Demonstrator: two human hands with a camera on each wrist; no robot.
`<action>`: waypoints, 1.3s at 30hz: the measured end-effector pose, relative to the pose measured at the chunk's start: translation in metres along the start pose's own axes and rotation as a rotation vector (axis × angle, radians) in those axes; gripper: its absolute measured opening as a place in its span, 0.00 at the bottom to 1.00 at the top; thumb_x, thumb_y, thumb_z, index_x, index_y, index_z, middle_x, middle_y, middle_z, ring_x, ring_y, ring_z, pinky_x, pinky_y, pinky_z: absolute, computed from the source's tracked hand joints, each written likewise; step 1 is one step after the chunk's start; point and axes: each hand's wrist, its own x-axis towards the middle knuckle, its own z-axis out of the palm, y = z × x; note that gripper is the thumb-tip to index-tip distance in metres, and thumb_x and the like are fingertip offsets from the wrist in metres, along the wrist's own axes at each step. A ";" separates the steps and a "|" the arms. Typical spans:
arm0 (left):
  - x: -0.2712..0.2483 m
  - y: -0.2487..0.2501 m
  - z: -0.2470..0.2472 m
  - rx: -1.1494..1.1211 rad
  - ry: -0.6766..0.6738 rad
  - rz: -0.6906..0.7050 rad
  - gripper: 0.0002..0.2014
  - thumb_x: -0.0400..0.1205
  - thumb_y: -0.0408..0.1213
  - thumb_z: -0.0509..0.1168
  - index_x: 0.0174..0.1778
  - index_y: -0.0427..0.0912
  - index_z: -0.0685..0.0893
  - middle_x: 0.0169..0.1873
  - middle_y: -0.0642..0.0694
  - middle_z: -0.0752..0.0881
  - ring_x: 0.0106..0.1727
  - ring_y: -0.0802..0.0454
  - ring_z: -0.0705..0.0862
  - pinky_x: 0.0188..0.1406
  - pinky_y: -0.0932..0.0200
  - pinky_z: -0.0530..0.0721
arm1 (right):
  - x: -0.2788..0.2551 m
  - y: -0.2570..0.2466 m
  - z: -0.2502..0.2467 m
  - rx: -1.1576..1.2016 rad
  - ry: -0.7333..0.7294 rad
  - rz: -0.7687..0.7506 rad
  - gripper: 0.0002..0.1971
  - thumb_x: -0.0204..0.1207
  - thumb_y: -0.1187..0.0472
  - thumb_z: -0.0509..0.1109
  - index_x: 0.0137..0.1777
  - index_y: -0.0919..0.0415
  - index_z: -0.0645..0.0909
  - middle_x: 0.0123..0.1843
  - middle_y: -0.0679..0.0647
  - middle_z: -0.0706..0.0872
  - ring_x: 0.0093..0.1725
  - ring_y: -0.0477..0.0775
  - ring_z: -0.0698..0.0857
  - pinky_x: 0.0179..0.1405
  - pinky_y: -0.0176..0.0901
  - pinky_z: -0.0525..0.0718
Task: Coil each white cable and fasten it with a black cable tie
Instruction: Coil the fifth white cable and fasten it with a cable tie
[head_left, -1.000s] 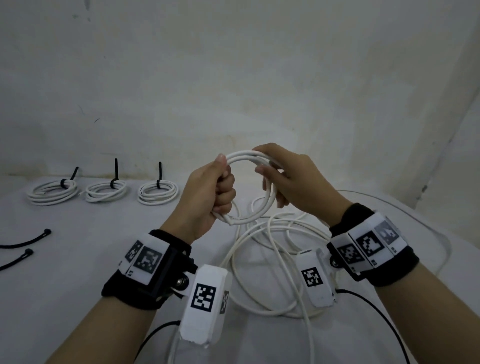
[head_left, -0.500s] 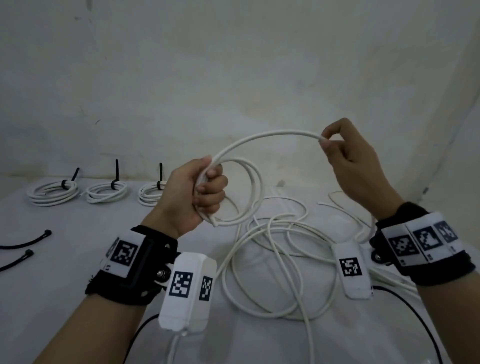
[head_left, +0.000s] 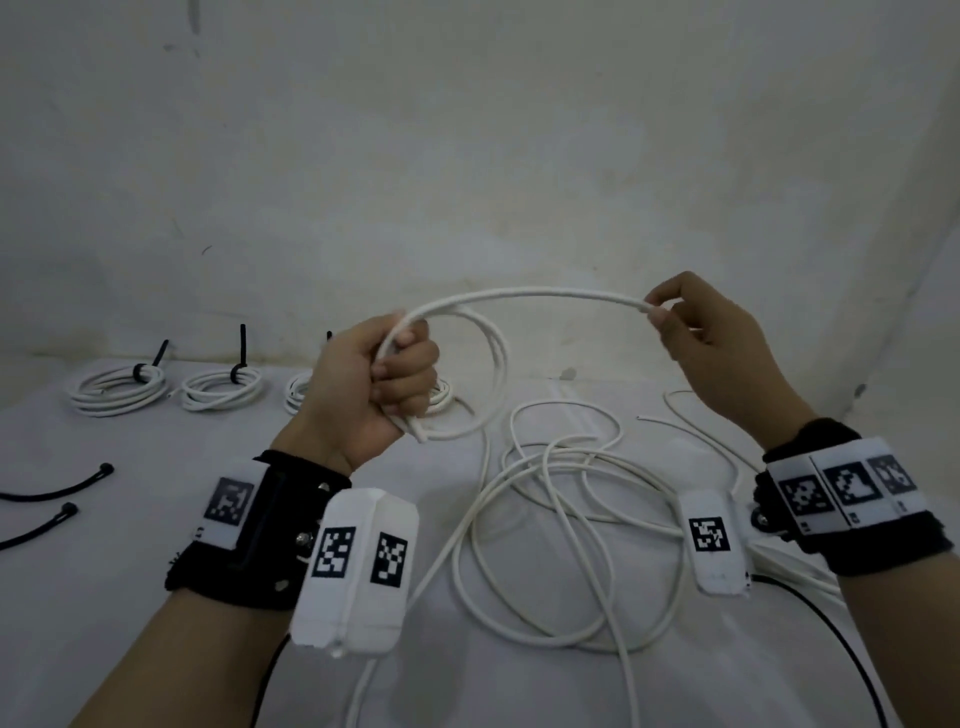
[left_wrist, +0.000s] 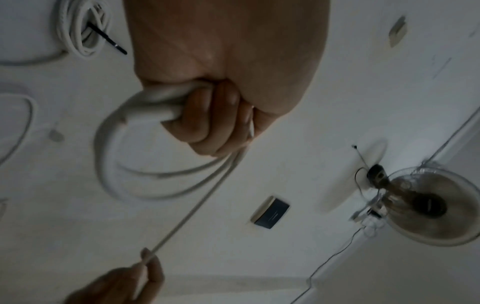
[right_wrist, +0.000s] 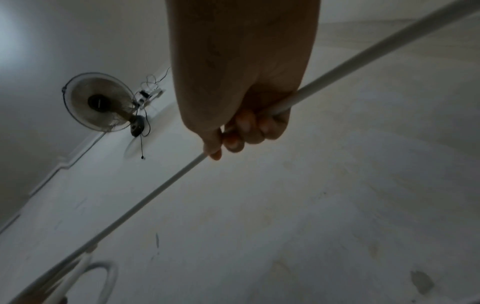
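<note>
My left hand (head_left: 384, 379) is raised above the table and grips a small coil of white cable (head_left: 488, 364), seen close in the left wrist view as loops (left_wrist: 124, 156) under the curled fingers. From that fist a strand (head_left: 530, 297) arches right to my right hand (head_left: 675, 322), which pinches it between thumb and fingers; the right wrist view shows the cable (right_wrist: 337, 76) running through that hand (right_wrist: 239, 131). The rest of the cable lies in loose loops (head_left: 561, 519) on the table below.
Three tied coils sit at the back left: one (head_left: 119, 387), a second (head_left: 221, 387), a third (head_left: 298, 389) partly behind my left hand. Two loose black ties (head_left: 57, 488) (head_left: 36, 525) lie at the left edge. A wall rises close behind the white table (head_left: 130, 571).
My right hand has left the coil and drawn a length of cable out to the right and upward. My left hand has kept its grip on the coil and shifted slightly left.
</note>
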 end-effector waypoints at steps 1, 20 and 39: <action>-0.001 0.005 -0.006 -0.128 -0.077 0.018 0.11 0.80 0.37 0.62 0.32 0.39 0.78 0.19 0.51 0.63 0.18 0.58 0.58 0.16 0.63 0.61 | -0.003 0.004 0.002 -0.023 -0.060 -0.019 0.08 0.84 0.62 0.61 0.56 0.49 0.79 0.28 0.55 0.77 0.26 0.55 0.73 0.27 0.38 0.72; 0.006 -0.005 0.006 -0.020 0.351 0.338 0.21 0.89 0.47 0.41 0.32 0.46 0.66 0.15 0.55 0.63 0.12 0.62 0.60 0.12 0.69 0.59 | -0.045 -0.082 0.036 -0.579 -0.388 -0.919 0.19 0.69 0.72 0.61 0.47 0.48 0.86 0.42 0.48 0.79 0.38 0.52 0.73 0.43 0.50 0.71; 0.007 -0.044 0.040 0.178 0.139 -0.010 0.20 0.88 0.45 0.43 0.32 0.43 0.67 0.15 0.52 0.65 0.09 0.63 0.59 0.13 0.69 0.54 | -0.010 -0.093 0.044 -0.028 -0.176 -0.469 0.06 0.78 0.65 0.66 0.51 0.58 0.84 0.42 0.41 0.78 0.37 0.43 0.78 0.33 0.52 0.81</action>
